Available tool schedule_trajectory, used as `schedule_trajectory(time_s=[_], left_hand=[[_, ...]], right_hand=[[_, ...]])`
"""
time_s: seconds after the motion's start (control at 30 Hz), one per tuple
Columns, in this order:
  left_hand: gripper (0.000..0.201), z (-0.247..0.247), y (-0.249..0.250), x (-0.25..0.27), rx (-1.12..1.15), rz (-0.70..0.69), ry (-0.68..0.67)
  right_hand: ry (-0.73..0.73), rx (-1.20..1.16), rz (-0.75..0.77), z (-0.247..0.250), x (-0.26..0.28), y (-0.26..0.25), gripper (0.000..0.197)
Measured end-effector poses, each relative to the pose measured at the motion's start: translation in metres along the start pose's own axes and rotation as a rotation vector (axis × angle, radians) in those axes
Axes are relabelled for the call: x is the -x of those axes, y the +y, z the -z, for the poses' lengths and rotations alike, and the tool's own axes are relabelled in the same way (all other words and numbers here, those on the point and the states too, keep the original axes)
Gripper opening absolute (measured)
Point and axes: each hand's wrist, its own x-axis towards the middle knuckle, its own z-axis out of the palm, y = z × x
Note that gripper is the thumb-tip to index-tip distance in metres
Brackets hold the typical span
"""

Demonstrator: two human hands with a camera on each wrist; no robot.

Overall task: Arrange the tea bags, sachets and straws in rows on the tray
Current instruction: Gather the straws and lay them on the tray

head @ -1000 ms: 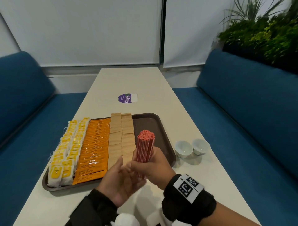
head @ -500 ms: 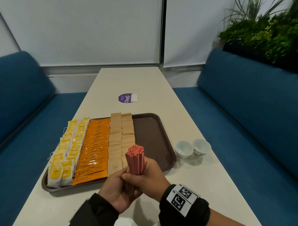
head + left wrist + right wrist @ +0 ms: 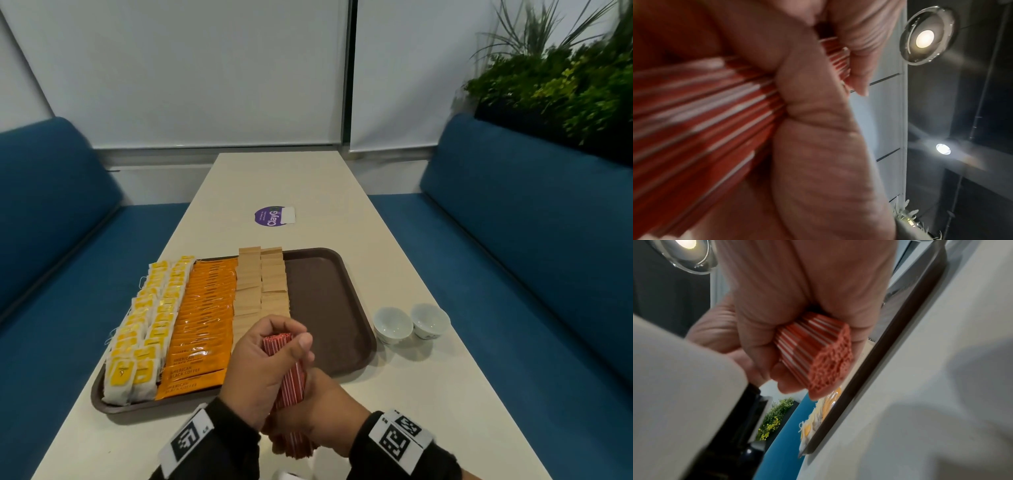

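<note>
both hands, left hand (image 3: 260,370) and right hand (image 3: 318,411), grasp the straws (image 3: 291,373) upright (long axis vertical), bare tray (image 3: 322,301) area just beyond.

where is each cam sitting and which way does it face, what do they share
Head: worn up top, facing forward and down at the brown plastic tray, both hands and black sleeves.
Left wrist: along the left hand, tilted up at ceiling lamps.
Right wrist: low by the cream table, facing the tray's edge and the right hand.
Shared: all show the bundle of red-and-white striped straws.
</note>
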Motion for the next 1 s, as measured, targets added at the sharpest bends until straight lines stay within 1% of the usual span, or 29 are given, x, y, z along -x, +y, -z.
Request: schedule_trajectory(time_s=[0.03, 0.1, 0.23, 0.37, 0.5, 0.63, 0.67, 0.73, 0.83, 0.9, 1.0], left_hand=[[0.019, -0.001, -0.001, 0.001, 0.007, 0.008, 0.004], [0.018, -0.001, -0.004, 0.001, 0.006, 0.024, 0.008], [0.012, 0.003, -0.004, -0.005, 0.053, 0.020, 0.017], [0.012, 0.008, 0.001, -0.015, 0.099, 0.030, -0.024], [0.014, 0.009, 0.002, -0.021, 0.159, 0.088, -0.050], [0.029, 0.014, -0.004, -0.029, 0.170, 0.134, -0.008], [0.032, 0.015, -0.006, -0.031, 0.174, 0.146, 0.007], [0.031, 0.016, -0.010, -0.034, 0.187, 0.168, 0.038], [0.017, 0.018, -0.010, -0.040, 0.199, 0.199, 0.091], [0.019, 0.020, -0.007, -0.043, 0.190, 0.209, 0.109], [0.029, 0.021, -0.006, -0.048, 0.186, 0.217, 0.121]], right_hand=[[-0.013, 0.002, -0.025, 0.001, 0.001, 0.000, 0.020], [-0.023, 0.014, -0.043, 0.003, 0.005, -0.001, 0.017], [-0.011, -0.007, 0.014, 0.005, 0.008, -0.009, 0.029], [-0.049, -0.072, -0.012, 0.012, 0.008, -0.023, 0.021], [-0.084, -0.025, -0.073, 0.016, 0.005, -0.028, 0.015], [-0.115, -0.063, -0.109, 0.018, -0.002, -0.028, 0.003], [-0.109, -0.069, -0.114, 0.018, -0.004, -0.028, 0.003], [-0.102, -0.082, -0.117, 0.017, -0.009, -0.029, 0.007], [-0.096, -0.126, -0.126, 0.013, -0.018, -0.029, 0.008], [-0.081, -0.136, -0.135, 0.011, -0.025, -0.031, 0.008], [-0.039, -0.156, -0.149, 0.010, -0.034, -0.034, 0.010]])
